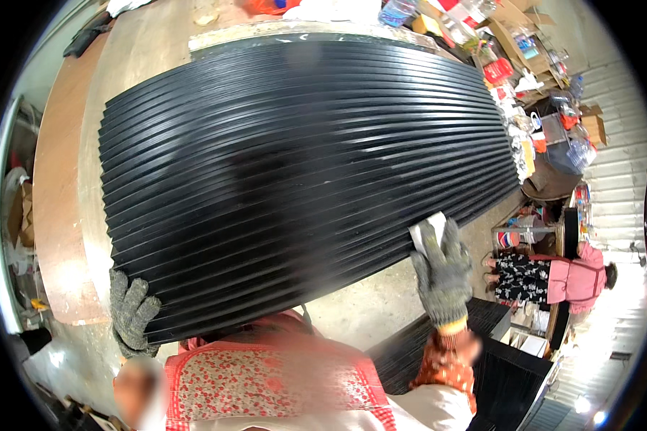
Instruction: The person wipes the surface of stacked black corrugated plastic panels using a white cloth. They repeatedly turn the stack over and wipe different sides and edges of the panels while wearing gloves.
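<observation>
A large black ribbed panel (295, 172) lies across the table before me, its ridges running left to right. At its near left corner is my left hand (131, 312) in a dark grey knit glove, fingers bent over the edge; the thumb is hidden. My right hand (442, 273), gloved likewise, is closed round a small white flat piece (429, 228) at the panel's near right edge. The fingers partly cover that piece, and its kind cannot be made out. I wear a red-and-white patterned apron (266, 377).
Plastic bottles, cartons and a red container (497, 70) crowd the far right. A person in a pink top (575, 280) stands to the right. Black boards (507, 381) lie at lower right. A brown wooden board (65, 215) is at the left.
</observation>
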